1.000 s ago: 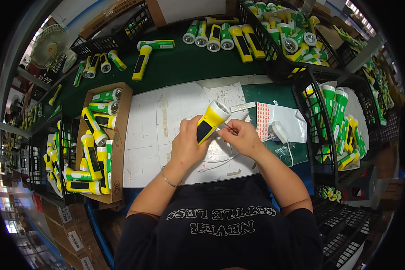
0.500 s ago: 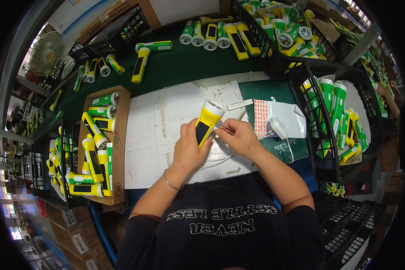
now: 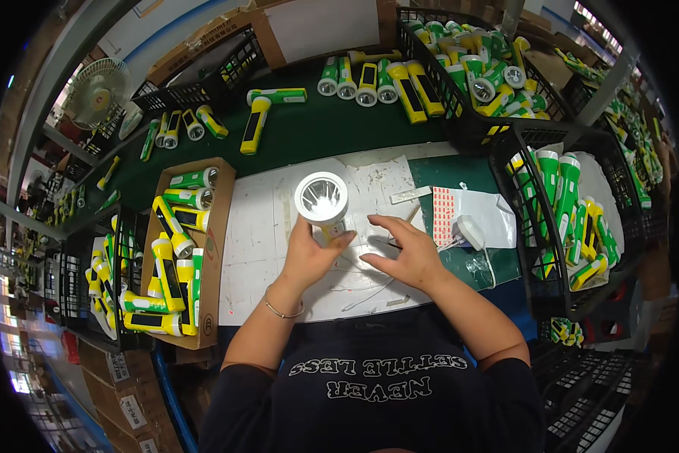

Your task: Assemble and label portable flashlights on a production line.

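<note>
Flashlight (image 3: 320, 198) over the white sheet (image 3: 253, 257), body gripped in left hand (image 3: 309, 253), thumb across its near side. Lens end up, facing the camera; long axis strongly foreshortened. Right hand (image 3: 409, 255) just beside, palm inward, thumb and forefinger spread.

Pale caged fan (image 3: 98, 97), upper left

On my feed the flashlight (image 3: 321, 199) mostly hides behind its head, and I can't identify the dark sliver (image 3: 393, 244) by the right hand (image 3: 411, 253).
</note>
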A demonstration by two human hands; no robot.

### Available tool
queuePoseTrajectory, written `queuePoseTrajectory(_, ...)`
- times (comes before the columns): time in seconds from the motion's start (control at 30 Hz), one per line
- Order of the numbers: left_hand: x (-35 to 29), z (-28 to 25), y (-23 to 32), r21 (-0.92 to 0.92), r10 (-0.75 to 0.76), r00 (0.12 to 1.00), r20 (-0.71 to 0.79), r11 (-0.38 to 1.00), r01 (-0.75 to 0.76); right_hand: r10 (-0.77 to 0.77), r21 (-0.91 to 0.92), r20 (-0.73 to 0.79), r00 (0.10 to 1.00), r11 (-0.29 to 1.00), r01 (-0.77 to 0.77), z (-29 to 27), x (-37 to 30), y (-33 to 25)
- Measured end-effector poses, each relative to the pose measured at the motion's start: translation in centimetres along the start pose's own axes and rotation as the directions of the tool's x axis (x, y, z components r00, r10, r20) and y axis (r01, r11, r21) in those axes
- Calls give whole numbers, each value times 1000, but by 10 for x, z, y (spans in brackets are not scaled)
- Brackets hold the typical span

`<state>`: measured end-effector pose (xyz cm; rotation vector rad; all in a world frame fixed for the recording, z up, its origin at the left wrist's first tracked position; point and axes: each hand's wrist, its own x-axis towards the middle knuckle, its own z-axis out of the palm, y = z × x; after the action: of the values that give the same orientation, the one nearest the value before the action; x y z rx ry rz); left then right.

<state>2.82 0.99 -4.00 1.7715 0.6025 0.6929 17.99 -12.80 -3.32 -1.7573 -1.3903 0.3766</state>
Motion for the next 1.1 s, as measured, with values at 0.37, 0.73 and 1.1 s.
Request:
queuePoseTrajectory(0.37,100,-46,-32,23,97,993,-69,995,-96,328,548,-241,913,823,-150,-154,-17,6)
queuePoseTrajectory(0.73,214,-160,-136,790,-166,910,-381,454,413,365,-531,-624,691,450,-718,-271,-73,77)
queuePoseTrajectory(1.1,102,-68,-44,-846,-18,895,445,319,427,442,-654,-578,685,251,-714,-280,-14,96)
